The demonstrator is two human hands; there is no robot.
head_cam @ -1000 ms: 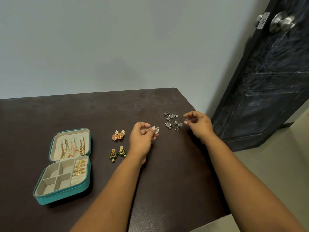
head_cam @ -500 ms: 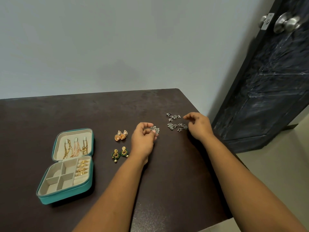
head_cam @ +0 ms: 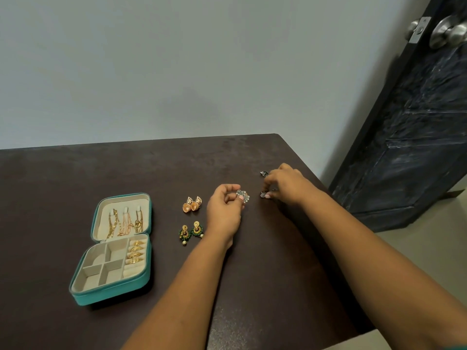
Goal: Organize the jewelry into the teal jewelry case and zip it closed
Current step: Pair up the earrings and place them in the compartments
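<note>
Over the dark tabletop (head_cam: 75,178) both forearms reach forward from the lower edge of the view. The left hand (head_cam: 223,210) is raised a little, its fingers curled, and it pinches one silver earring (head_cam: 243,195) between thumb and fingertips. The right hand (head_cam: 286,184) lies farther out and to the right, palm down, its fingers bent onto the tabletop and pinching at a second silver piece (head_cam: 264,195); another silver piece (head_cam: 264,173) shows just beyond its fingertips, and how many more lie under the hand cannot be told.

Two orange-gold earrings (head_cam: 192,204) lie touching, just left of the left hand. Two green and gold earrings (head_cam: 190,232) lie side by side nearer the viewer, beside the left wrist.

One teal jewelry case (head_cam: 113,295) sits open and flat, well apart to the left of both hands. Its lid holds three hanging chains (head_cam: 124,222). Its base has four gold rings (head_cam: 135,251) in the right-hand slot, beside four square compartments (head_cam: 101,266).
</note>
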